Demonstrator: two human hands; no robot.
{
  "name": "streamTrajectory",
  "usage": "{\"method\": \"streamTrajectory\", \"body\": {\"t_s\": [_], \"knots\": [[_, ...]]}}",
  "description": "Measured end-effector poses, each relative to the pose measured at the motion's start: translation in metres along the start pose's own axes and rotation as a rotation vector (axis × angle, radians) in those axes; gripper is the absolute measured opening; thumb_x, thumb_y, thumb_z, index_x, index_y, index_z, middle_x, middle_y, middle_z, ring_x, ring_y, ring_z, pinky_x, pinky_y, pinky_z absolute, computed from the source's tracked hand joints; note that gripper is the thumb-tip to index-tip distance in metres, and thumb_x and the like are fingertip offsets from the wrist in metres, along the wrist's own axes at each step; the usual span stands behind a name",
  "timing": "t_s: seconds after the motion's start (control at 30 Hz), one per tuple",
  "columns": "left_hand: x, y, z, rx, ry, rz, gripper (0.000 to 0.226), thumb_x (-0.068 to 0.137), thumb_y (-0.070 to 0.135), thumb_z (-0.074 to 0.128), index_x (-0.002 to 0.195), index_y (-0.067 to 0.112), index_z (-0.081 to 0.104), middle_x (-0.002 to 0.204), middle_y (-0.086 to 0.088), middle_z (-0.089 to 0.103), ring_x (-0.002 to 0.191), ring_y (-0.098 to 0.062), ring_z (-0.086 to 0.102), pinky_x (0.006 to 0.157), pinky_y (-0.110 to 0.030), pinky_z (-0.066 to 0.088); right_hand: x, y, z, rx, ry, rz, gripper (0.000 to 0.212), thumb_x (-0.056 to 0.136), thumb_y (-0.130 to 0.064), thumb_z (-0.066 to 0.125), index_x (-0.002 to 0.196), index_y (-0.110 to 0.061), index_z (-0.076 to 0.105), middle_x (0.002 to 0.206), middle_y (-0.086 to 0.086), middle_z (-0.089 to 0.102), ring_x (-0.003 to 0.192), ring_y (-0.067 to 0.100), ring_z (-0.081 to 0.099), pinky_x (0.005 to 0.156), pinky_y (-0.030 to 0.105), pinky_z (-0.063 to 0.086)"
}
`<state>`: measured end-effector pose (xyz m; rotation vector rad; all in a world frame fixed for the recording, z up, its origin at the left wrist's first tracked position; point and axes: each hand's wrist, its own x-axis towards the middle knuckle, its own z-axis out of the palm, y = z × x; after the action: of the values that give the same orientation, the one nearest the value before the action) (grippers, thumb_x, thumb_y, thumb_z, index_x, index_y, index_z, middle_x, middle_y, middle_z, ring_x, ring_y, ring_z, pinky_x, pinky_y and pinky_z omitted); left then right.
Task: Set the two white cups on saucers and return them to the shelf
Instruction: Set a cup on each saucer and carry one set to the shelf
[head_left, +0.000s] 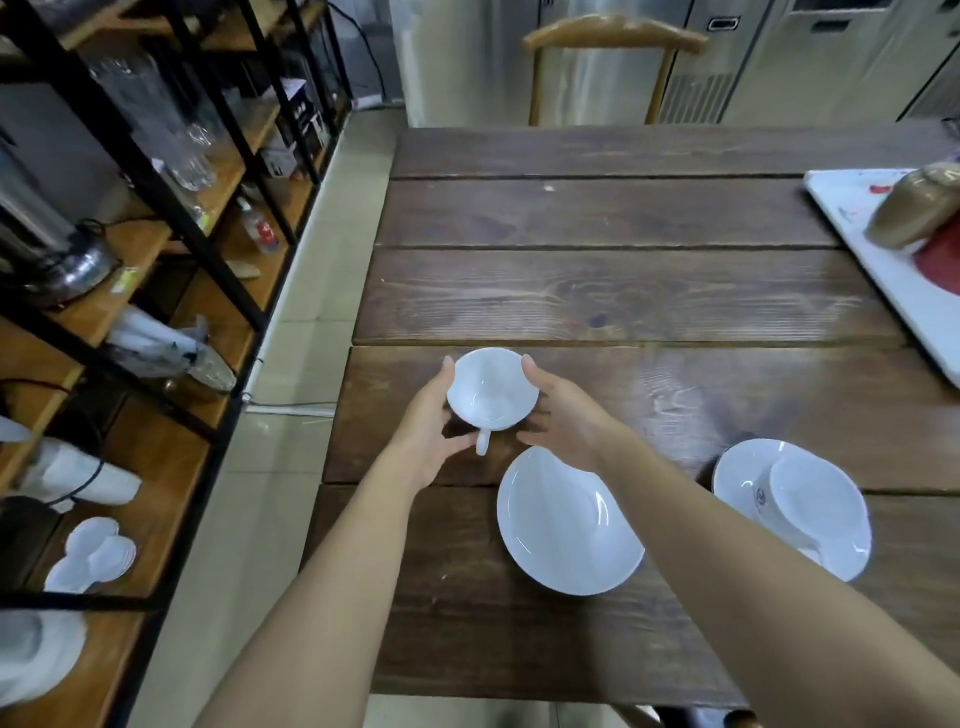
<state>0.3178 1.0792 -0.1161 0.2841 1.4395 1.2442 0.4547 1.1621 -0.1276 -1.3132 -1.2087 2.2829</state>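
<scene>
A white cup (491, 388) is held between both hands over the dark wooden table (623, 291), its handle pointing toward me. My left hand (428, 431) cups its left side and my right hand (563, 415) its right side. Just nearer me lies a bare white saucer (561, 530). To the right a second white cup (810, 499) sits on another saucer (743, 473). The shelf (156, 291) of black metal and wooden boards stands along the left.
The shelf holds glassware, a metal pot (67, 260), wrapped items and small white dishes (98, 556). A white tray (893, 291) with a brown object and something red lies at the table's right edge. A wooden chair (613, 36) stands beyond the far end.
</scene>
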Motion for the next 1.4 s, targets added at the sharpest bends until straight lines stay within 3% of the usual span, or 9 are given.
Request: {"method": "streamTrajectory", "body": {"t_s": [0.17, 0.3, 0.57, 0.73, 0.9, 1.1, 1.17, 1.3, 1.4], "knots": [[-0.001, 0.006, 0.004, -0.017, 0.141, 0.014, 0.041, 0.09, 0.043, 0.052, 0.12, 0.016, 0.053, 0.124, -0.011, 0.055, 0.107, -0.027, 0.056, 0.071, -0.045, 0.057, -0.008, -0.008, 0.009, -0.014, 0.189, -0.073, 0.042, 0.088, -0.044, 0.054, 0.121, -0.019, 0.052, 0.122, 0.01, 0.055, 0.103, 0.03, 0.059, 0.063, 0.033, 0.056], [-0.009, 0.011, 0.02, 0.086, 0.234, 0.106, 0.035, 0.086, 0.047, 0.055, 0.1, 0.016, 0.059, 0.101, -0.008, 0.063, 0.09, -0.024, 0.062, 0.048, -0.032, 0.057, -0.021, -0.009, 0.005, -0.064, 0.431, -0.245, 0.019, 0.089, -0.038, 0.054, 0.096, -0.021, 0.059, 0.096, 0.002, 0.06, 0.09, 0.024, 0.061, 0.047, 0.027, 0.055], [-0.026, -0.027, 0.042, 0.251, 0.139, 0.15, 0.026, 0.082, 0.048, 0.058, 0.078, 0.022, 0.062, 0.091, 0.0, 0.061, 0.085, -0.019, 0.06, 0.047, -0.03, 0.055, -0.06, 0.024, -0.023, -0.207, 0.539, -0.314, 0.034, 0.089, -0.044, 0.047, 0.1, -0.017, 0.066, 0.1, 0.004, 0.065, 0.094, 0.023, 0.061, 0.049, 0.03, 0.055], [-0.031, -0.05, 0.046, 0.318, 0.146, 0.089, 0.03, 0.084, 0.045, 0.057, 0.084, 0.015, 0.059, 0.092, -0.001, 0.06, 0.085, -0.018, 0.058, 0.045, -0.03, 0.055, -0.074, 0.052, -0.031, -0.197, 0.549, -0.261, 0.03, 0.09, -0.043, 0.048, 0.092, -0.02, 0.067, 0.095, 0.002, 0.067, 0.091, 0.021, 0.062, 0.046, 0.031, 0.055], [-0.038, -0.064, 0.045, 0.382, 0.141, 0.059, 0.026, 0.085, 0.044, 0.057, 0.086, 0.018, 0.057, 0.092, 0.001, 0.059, 0.088, -0.021, 0.057, 0.062, -0.044, 0.061, -0.078, 0.07, -0.034, -0.213, 0.551, -0.258, 0.029, 0.09, -0.041, 0.048, 0.089, -0.02, 0.068, 0.091, 0.001, 0.066, 0.09, 0.021, 0.062, 0.042, 0.03, 0.054], [-0.036, -0.071, 0.045, 0.419, 0.156, 0.063, 0.02, 0.086, 0.045, 0.056, 0.08, 0.026, 0.054, 0.091, 0.004, 0.058, 0.087, -0.018, 0.056, 0.053, -0.03, 0.055, -0.076, 0.076, -0.04, -0.262, 0.545, -0.248, 0.034, 0.089, -0.043, 0.048, 0.093, -0.016, 0.068, 0.095, 0.006, 0.066, 0.091, 0.024, 0.063, 0.05, 0.039, 0.058], [-0.034, -0.072, 0.043, 0.476, 0.178, 0.084, 0.025, 0.084, 0.048, 0.055, 0.079, 0.024, 0.055, 0.092, 0.001, 0.06, 0.086, -0.015, 0.056, 0.062, -0.033, 0.054, -0.077, 0.076, -0.041, -0.317, 0.554, -0.254, 0.033, 0.089, -0.045, 0.048, 0.086, -0.018, 0.067, 0.086, 0.002, 0.066, 0.084, 0.02, 0.062, 0.055, 0.038, 0.058], [-0.032, -0.077, 0.033, 0.648, 0.28, 0.135, 0.043, 0.078, 0.051, 0.059, 0.106, 0.018, 0.053, 0.112, 0.003, 0.048, 0.107, -0.019, 0.049, 0.091, -0.042, 0.046, -0.081, 0.08, -0.05, -0.534, 0.715, -0.375, 0.044, 0.09, -0.037, 0.048, 0.053, -0.014, 0.046, 0.055, -0.003, 0.043, 0.061, 0.019, 0.041, 0.052, 0.031, 0.031], [-0.036, -0.082, 0.026, 0.584, 0.246, 0.059, 0.05, 0.076, 0.047, 0.066, 0.114, 0.02, 0.048, 0.118, 0.003, 0.04, 0.108, -0.019, 0.045, 0.087, -0.038, 0.045, -0.083, 0.085, -0.056, -0.442, 0.737, -0.412, 0.046, 0.09, -0.029, 0.051, 0.045, -0.03, 0.04, 0.059, -0.005, 0.037, 0.07, 0.018, 0.035, 0.054, 0.027, 0.025]]}}
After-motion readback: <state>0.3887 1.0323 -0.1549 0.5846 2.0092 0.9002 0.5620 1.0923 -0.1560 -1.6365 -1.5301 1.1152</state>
